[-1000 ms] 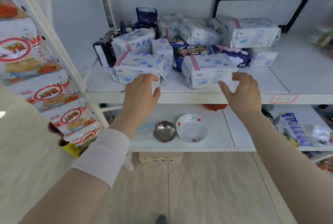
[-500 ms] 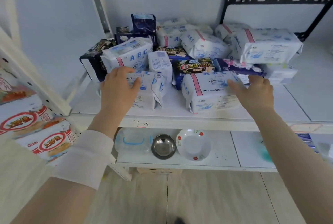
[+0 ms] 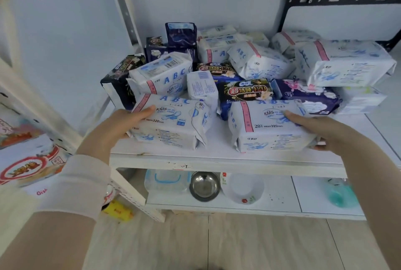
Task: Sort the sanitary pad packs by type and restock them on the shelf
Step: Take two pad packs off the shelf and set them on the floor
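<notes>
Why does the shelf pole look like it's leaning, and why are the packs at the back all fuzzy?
In the head view, the wide-angle lens makes the shelf post lean. Also in the head view, the back packs look soft, while print on the right front ABC pack reads clearly. The steel bowl below shines with reflected light.

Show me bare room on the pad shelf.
Bare shelf lies right of the purple floral pack, past the right hand. A narrow gap separates the left ABC pack and right ABC pack. The back is piled.
</notes>
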Action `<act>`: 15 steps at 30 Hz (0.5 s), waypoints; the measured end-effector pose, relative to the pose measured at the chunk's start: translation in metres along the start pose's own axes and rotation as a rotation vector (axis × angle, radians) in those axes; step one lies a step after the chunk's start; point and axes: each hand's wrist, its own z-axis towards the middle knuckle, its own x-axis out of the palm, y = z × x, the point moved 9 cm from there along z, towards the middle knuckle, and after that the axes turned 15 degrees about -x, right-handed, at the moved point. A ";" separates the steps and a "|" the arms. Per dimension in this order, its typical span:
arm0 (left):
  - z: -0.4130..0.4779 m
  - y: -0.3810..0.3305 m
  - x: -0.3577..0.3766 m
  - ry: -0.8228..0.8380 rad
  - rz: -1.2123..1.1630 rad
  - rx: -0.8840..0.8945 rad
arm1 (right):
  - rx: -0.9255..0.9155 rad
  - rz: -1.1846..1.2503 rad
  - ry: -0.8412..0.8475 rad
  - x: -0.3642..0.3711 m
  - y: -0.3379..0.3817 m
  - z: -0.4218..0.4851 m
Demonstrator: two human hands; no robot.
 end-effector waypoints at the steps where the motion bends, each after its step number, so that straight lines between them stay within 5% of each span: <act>1: 0.004 0.001 -0.001 0.044 0.013 -0.026 | 0.009 0.011 0.007 0.002 -0.001 -0.001; 8: 0.010 0.000 0.025 0.379 0.083 -0.088 | 0.015 0.072 0.026 0.013 0.000 -0.003; 15: 0.001 -0.010 0.046 0.386 0.026 -0.027 | 0.010 0.118 0.056 0.024 0.002 -0.006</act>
